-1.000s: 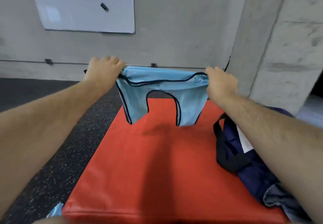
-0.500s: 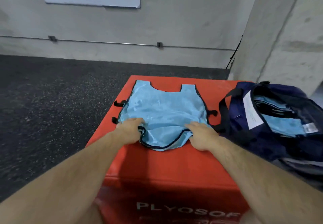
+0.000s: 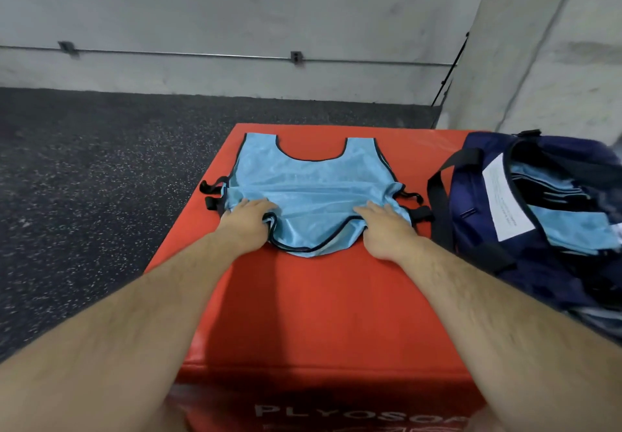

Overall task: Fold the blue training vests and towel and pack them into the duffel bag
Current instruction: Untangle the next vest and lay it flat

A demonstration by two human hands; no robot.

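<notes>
A light blue training vest (image 3: 313, 192) with black trim lies spread on the red padded box (image 3: 323, 303), its neck cut-out at the far end. A second trimmed curve sits at the near end, between my hands. My left hand (image 3: 247, 224) rests flat on the vest's near left corner. My right hand (image 3: 383, 226) rests flat on the near right corner, fingers stretched over the cloth. The navy duffel bag (image 3: 478, 196) stands unzipped on the box's right side, with folded blue vests (image 3: 572, 226) inside. No towel is in view.
Black side straps (image 3: 210, 192) stick out from the vest's left and right edges. The bag's black handle (image 3: 437, 202) loops toward the vest. Dark speckled rubber floor (image 3: 84, 196) lies to the left. A concrete wall and pillar (image 3: 538, 61) stand behind.
The vest came down from hanging in the air and now lies on the box. My hands have uncurled from gripping its corners and lie flat on it. The view has tilted down.
</notes>
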